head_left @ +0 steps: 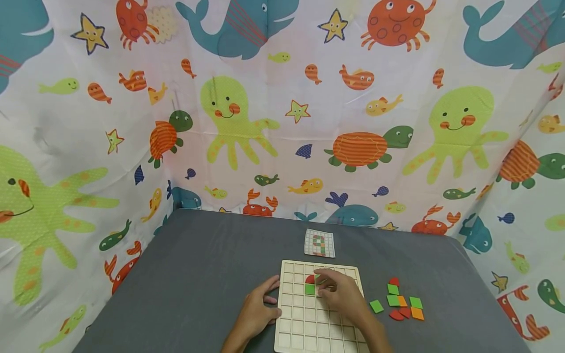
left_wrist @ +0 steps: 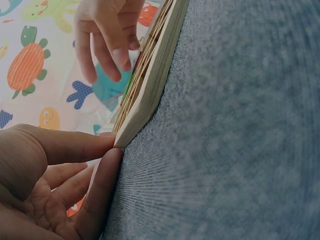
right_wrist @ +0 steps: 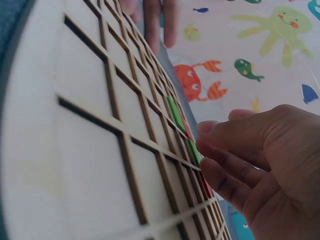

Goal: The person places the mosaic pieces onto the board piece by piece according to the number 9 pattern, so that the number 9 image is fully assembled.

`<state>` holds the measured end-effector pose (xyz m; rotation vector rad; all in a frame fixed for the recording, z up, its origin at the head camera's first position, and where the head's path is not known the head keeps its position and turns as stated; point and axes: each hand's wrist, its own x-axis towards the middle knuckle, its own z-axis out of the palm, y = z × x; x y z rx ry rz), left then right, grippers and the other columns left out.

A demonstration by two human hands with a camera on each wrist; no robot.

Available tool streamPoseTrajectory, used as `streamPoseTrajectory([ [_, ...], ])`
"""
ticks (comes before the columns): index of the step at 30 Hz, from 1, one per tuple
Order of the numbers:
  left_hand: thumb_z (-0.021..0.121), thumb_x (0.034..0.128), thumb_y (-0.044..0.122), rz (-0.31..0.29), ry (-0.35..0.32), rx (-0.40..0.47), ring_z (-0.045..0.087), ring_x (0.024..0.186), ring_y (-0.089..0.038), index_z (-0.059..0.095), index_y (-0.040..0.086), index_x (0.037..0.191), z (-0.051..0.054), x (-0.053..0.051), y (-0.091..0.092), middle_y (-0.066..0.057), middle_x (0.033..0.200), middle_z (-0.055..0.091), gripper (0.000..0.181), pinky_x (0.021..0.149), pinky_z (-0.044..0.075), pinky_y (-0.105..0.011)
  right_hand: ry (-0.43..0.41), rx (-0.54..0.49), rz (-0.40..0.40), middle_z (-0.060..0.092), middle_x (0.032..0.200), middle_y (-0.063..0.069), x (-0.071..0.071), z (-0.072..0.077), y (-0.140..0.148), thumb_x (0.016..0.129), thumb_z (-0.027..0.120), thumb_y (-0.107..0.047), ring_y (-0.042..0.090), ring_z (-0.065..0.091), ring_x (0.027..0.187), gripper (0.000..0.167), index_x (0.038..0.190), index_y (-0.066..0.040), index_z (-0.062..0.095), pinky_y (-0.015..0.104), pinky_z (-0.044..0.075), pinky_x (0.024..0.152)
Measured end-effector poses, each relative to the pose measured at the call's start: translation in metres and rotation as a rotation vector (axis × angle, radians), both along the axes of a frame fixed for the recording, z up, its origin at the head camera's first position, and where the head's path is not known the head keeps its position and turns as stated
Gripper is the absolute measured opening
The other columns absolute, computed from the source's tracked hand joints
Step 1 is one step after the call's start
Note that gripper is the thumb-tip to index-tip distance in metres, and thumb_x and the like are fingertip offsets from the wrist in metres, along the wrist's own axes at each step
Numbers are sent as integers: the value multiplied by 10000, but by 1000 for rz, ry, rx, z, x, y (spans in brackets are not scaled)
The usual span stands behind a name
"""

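Note:
A pale wooden grid board [head_left: 297, 326] lies on the dark table. My left hand [head_left: 256, 306] is at its left edge, with thumb and fingers touching the side; the left wrist view shows two fingertips against the board's edge [left_wrist: 137, 127]. Over the upper part of the board hovers my right hand [head_left: 342, 296], its fingers loosely bent. Its fingertips are close to the pieces set in the grid: a red rounded piece [head_left: 310, 279], a green square [head_left: 310, 289] and another green piece [right_wrist: 194, 151], partly hidden by the fingers. Nothing shows between thumb and fingers.
Right of the board lie several loose green, orange and red pieces, including a green square [head_left: 376, 306], an orange square [head_left: 417, 314] and a red piece [head_left: 396, 315]. Behind the board is a pattern card [head_left: 326, 250]. A sea-animal curtain [head_left: 304, 171] surrounds the table [head_left: 212, 264].

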<state>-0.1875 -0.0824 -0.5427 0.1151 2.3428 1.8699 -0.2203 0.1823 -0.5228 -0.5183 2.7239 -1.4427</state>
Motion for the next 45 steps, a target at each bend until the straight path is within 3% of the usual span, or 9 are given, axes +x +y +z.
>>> streamPoseTrajectory([
  [16, 769, 750, -158, -5, 15, -4, 645, 997, -243, 559, 93, 1542, 0, 0, 0, -153, 1485, 631, 857, 561, 604, -332, -93, -16, -137, 750, 1145, 66, -2, 9, 52, 907, 796, -25, 186, 716, 966, 515, 1397, -135, 681, 291, 584, 794],
  [29, 769, 744, -153, 4, 17, -9, 647, 997, -234, 557, 91, 1543, 0, 1, 1, -138, 1479, 640, 862, 559, 604, -325, -181, -2, -209, 762, 1166, 104, 1, 12, 92, 805, 878, -3, 230, 707, 986, 674, 1434, -76, 646, 298, 593, 775],
  [36, 768, 747, -153, 0, 24, -20, 647, 1000, -238, 556, 91, 1543, 0, 2, 0, -140, 1484, 636, 858, 558, 605, -318, -180, 46, -183, 759, 1210, 143, 4, 10, 114, 767, 889, 20, 245, 708, 1017, 736, 1450, -50, 626, 315, 573, 816],
  [42, 771, 746, -155, 4, 22, -14, 648, 993, -234, 558, 93, 1543, 0, 1, 1, -138, 1481, 639, 862, 554, 602, -320, -240, 37, -169, 753, 1201, 152, 5, 6, 132, 724, 882, 60, 260, 697, 1037, 775, 1448, -2, 612, 314, 569, 822],
  [45, 770, 743, -158, 3, 20, -7, 647, 991, -233, 555, 88, 1544, 0, 1, 0, -142, 1480, 638, 865, 552, 602, -322, -238, 47, -121, 755, 1184, 161, 7, 8, 139, 717, 876, 55, 269, 694, 1024, 768, 1437, 23, 609, 320, 570, 821],
])
